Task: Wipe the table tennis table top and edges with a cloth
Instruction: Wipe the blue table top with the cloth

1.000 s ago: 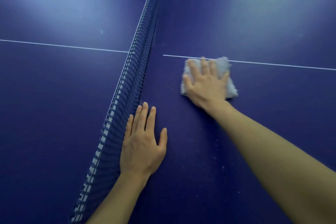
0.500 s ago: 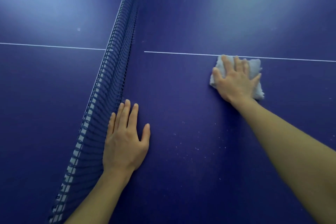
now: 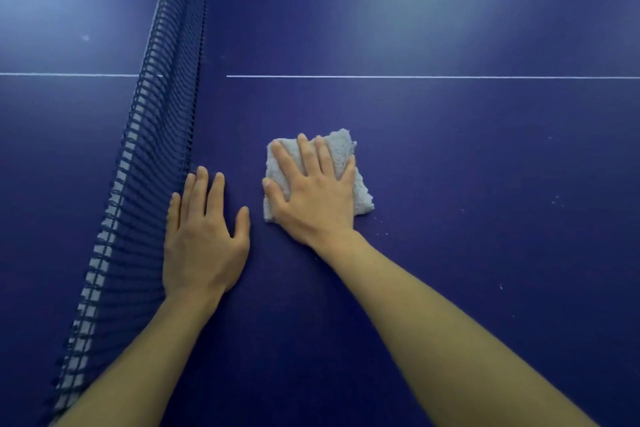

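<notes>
Now, head view: looking steeply down onto a dark blue table tennis table (image 3: 485, 253), both bare forearms reaching in from the bottom edge
Cloth: a folded, pale grey, fluffy cloth (image 3: 346, 152) lies flat on the table top, on the half to the right of the net and on the near side of the white centre line
Right hand: the right hand (image 3: 313, 198) lies palm down on the cloth, fingers straight and spread, pressing it to the surface rather than curling round it
Cloth against hand: it sits directly beneath the palm and fingers; its far corner shows past the fingertips, its right edge past the little finger, and a strip on the left beside the thumb
Left hand: the left hand (image 3: 202, 243) rests flat on the bare table, fingers straight and together, holding nothing, just left of the cloth and apart from it
Net: the dark blue net (image 3: 149, 156) runs from lower left to top centre; the left hand's outer edge lies close against its base, possibly touching it
Centre line: a thin white centre line (image 3: 433, 76) crosses the table well beyond the cloth
Specks: small pale specks (image 3: 556, 201) dot the surface to the right of the cloth
</notes>
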